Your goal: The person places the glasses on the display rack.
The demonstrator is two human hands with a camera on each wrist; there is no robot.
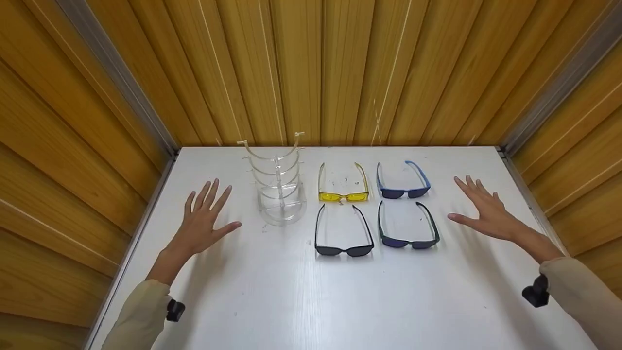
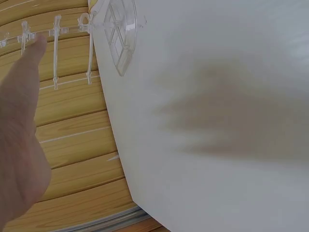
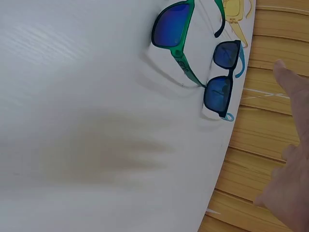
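My left hand (image 1: 200,226) hovers over the white table with fingers spread, left of a clear tiered eyewear display stand (image 1: 279,189). On the other side my right hand (image 1: 491,214) is also held spread above the table, apart from everything. Between the hands lie yellow glasses (image 1: 343,197), blue-framed sunglasses (image 1: 404,192), black sunglasses (image 1: 344,251) and dark green sunglasses (image 1: 410,243), all with temples unfolded and pointing away from me. In the right wrist view the green frame (image 3: 179,48) shows brighter. The stand's tiers bear no glasses.
Wood-look panels (image 1: 320,73) rise behind the table (image 1: 291,301) and on both sides. Metal posts (image 1: 121,73) stand at the back corners. Small black devices (image 1: 536,291) sit at both wrists. The hands cast soft shadows on the tabletop.
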